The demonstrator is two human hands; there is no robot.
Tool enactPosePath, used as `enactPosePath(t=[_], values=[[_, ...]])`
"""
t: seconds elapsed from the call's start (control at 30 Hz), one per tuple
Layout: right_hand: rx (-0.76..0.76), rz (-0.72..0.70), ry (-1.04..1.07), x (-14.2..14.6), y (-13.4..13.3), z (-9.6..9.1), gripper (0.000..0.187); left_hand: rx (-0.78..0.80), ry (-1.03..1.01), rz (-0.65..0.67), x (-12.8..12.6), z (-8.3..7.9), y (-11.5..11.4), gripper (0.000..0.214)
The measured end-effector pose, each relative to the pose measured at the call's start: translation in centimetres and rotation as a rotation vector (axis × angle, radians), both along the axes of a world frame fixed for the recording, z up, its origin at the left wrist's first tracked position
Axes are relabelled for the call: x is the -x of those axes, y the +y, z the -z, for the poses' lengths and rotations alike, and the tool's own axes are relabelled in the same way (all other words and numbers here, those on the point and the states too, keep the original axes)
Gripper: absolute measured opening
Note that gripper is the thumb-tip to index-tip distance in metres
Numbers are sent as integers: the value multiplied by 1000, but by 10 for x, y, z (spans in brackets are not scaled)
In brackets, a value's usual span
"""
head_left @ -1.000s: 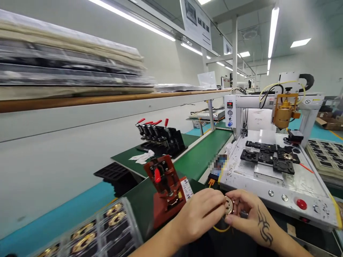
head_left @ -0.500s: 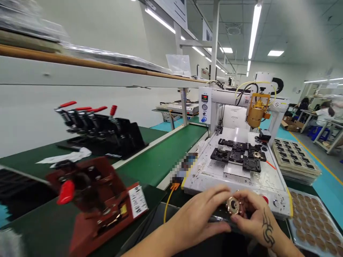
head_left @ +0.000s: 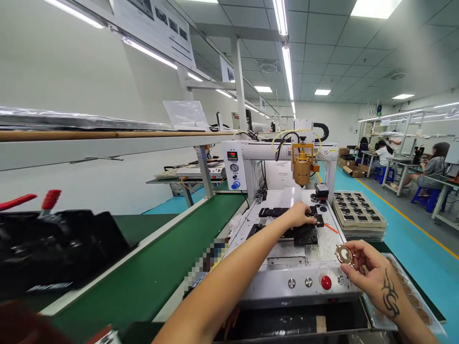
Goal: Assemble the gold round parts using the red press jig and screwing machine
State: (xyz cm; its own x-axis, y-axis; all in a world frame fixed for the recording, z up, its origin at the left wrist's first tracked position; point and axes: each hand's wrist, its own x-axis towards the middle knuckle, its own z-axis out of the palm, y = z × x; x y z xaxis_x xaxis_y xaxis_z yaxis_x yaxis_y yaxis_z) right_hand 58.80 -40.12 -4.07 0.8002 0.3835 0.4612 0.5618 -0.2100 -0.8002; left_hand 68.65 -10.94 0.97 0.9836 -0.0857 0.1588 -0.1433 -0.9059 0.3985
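My right hand (head_left: 369, 272) pinches a small round gold part (head_left: 344, 253) near the front right corner of a white benchtop machine (head_left: 287, 260). My left hand (head_left: 298, 214) is stretched forward over the black fixtures (head_left: 305, 234) on the machine's bed. Its fingers are closed on a small gold piece at a fixture nest. A gold dispensing head (head_left: 303, 167) hangs above the back of the bed.
A green conveyor belt (head_left: 158, 263) runs along the left. Black clamp jigs with red handles (head_left: 53, 239) stand on it. A stack of part trays (head_left: 358, 215) sits right of the machine, another tray (head_left: 412, 298) under my right wrist. People sit at benches far right.
The view swung right. My hands, together on the gold part before, have parted: the left reached forward to the fixtures and the right kept the part.
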Motion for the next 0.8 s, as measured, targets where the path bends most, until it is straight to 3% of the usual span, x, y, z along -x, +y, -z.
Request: enactPosePath(t=[0.2, 0.4, 0.57, 0.8], values=[[22, 52, -7, -20, -20, -5, 36, -68, 256, 8, -29, -3, 2, 27], [43, -18, -50, -70, 11, -14, 31, -49, 270, -7, -37, -9, -12, 28], [74, -81, -77, -110, 43, -10, 30, 90, 97, -39, -10, -13, -8, 28], [213, -238, -91, -165, 93, -7, 25, 373, -144, -11, 52, -50, 11, 24]])
